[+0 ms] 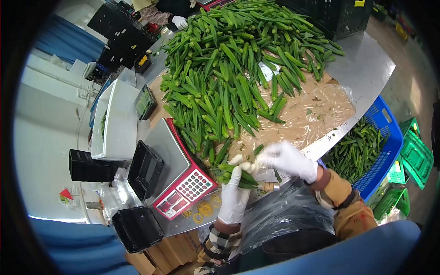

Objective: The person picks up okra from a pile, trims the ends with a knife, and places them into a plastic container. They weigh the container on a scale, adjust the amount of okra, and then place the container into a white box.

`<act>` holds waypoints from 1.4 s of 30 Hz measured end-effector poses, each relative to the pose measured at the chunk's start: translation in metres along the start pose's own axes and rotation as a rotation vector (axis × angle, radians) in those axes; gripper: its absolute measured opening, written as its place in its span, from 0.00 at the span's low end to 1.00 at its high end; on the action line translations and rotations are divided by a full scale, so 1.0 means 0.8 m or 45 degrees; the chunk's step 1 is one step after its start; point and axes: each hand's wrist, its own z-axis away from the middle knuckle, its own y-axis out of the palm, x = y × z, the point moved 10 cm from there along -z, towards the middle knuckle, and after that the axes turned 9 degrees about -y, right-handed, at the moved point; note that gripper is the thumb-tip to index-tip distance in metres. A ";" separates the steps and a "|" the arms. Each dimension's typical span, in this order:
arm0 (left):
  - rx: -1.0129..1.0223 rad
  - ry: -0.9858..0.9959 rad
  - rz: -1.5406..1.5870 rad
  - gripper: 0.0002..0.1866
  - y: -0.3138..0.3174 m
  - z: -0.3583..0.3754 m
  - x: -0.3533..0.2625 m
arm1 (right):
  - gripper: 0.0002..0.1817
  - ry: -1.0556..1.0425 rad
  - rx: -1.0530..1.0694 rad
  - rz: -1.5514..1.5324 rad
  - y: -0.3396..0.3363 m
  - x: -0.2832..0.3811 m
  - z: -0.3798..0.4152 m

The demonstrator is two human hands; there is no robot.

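Note:
My left hand, in a white glove, is closed around a small bunch of green okra near the table's front edge. Just right of it is my right hand, also white-gloved, its fingertips pinched together close to the ends of the bunch. Whatever those fingertips hold, if anything, is too small to make out. Beyond both hands a large heap of okra spreads over the plastic-covered cardboard.
A red scale with a black tray stands left of my hands, with yellow rubber bands beside it. A blue crate of okra is at the right. Another person's gloved hand shows at the back.

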 end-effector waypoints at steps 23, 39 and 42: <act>-0.266 1.212 -2.329 0.25 0.119 0.058 -0.041 | 0.13 0.104 0.224 -0.348 0.038 -0.032 0.017; -0.355 0.127 -0.971 0.17 -0.014 0.025 0.006 | 0.20 -0.094 -1.037 0.743 -0.166 -0.062 -0.016; -0.358 0.016 -0.845 0.17 -0.019 0.019 0.008 | 0.23 -0.127 -1.058 0.798 -0.174 -0.059 0.000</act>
